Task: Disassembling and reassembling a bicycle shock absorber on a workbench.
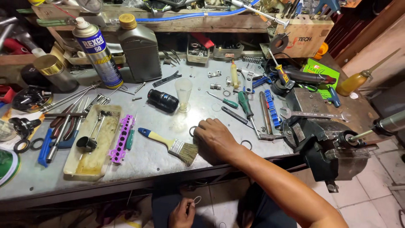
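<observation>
My right hand (pixel 216 140) lies palm down on the grey metal workbench (pixel 143 162), fingers bent, with the fingertips at a small dark ring (pixel 193 131) lying on the bench. Just to its left lies a paintbrush (pixel 168 145) with a blue and yellow handle, its bristles touching the hand. My left hand (pixel 182 212) is below the bench's front edge and pinches a small thin ring (pixel 197 200) between thumb and finger. Another ring (pixel 246 144) lies on the bench to the right of my wrist.
A black vise (pixel 325 137) with a wrench (pixel 314 114) on it sits at the right. Green screwdrivers (pixel 246 105), a clear cup (pixel 184 93), a black cylinder (pixel 163 100), a spray can (pixel 97 55) and a grey bottle (pixel 141 48) stand behind. A tray (pixel 90 164), a purple holder (pixel 121 138) and pliers lie left.
</observation>
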